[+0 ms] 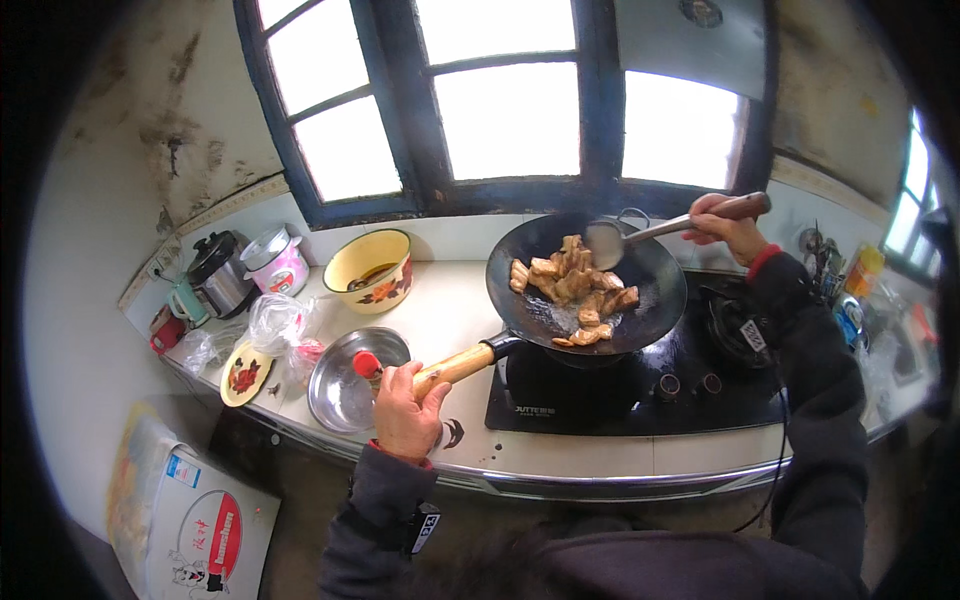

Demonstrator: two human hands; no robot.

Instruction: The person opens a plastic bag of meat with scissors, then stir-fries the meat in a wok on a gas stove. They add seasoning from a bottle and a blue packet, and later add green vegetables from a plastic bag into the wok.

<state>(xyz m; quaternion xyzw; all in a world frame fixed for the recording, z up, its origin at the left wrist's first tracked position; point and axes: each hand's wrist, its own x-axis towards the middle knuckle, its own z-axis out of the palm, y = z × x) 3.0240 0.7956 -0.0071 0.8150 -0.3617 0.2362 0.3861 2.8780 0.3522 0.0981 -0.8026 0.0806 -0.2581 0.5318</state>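
Note:
My left hand (407, 409) grips the wooden handle (455, 370) of a dark wok (664, 289) on the black gas hob (577, 401). Browned chunks of meat (574, 285) lie in the wok with some shiny liquid. My right hand (729, 229) holds a metal spatula (664, 227) by its brown handle, its blade against the meat near the wok's far side. Beside my left hand, partly hidden by it, a red-capped bottle (367, 364) stands in or in front of a steel bowl (337, 420).
A yellow enamel basin (386, 285) with dark liquid stands by the window wall. Left are plastic bags (277, 322), a flowered lid or plate (246, 373), a rice cooker (277, 262) and a pressure cooker (219, 274). A second burner (724, 322), utensils (825, 266) and a yellow bottle (865, 270) are right.

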